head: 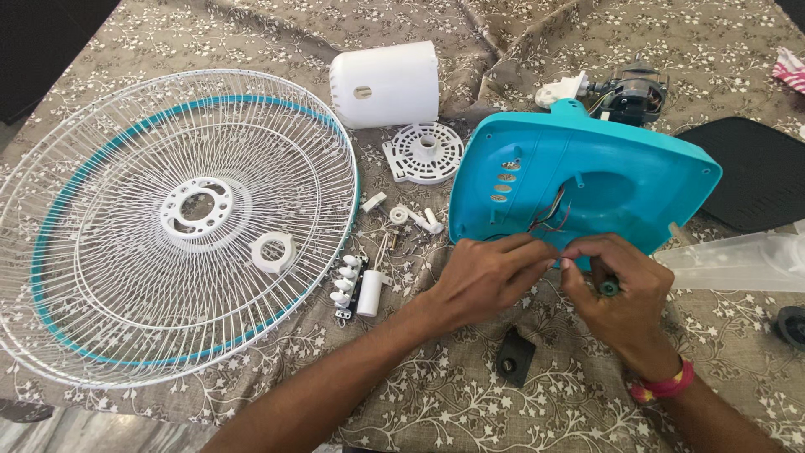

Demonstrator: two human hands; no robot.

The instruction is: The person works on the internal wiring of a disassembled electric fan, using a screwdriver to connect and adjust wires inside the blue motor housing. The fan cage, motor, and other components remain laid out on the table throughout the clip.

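I have both hands at the near edge of the teal base [587,180], right of the grille [168,226]. My left hand [486,277] pinches its wires [549,216]; my right hand [616,289] grips a green-tipped tool [609,288]. I judge it wiring work; precision comes next.

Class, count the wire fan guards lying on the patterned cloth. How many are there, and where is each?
2. Both wire guards lie stacked at the left, one white rim offset over the other; the teal band circles them. No others visible.
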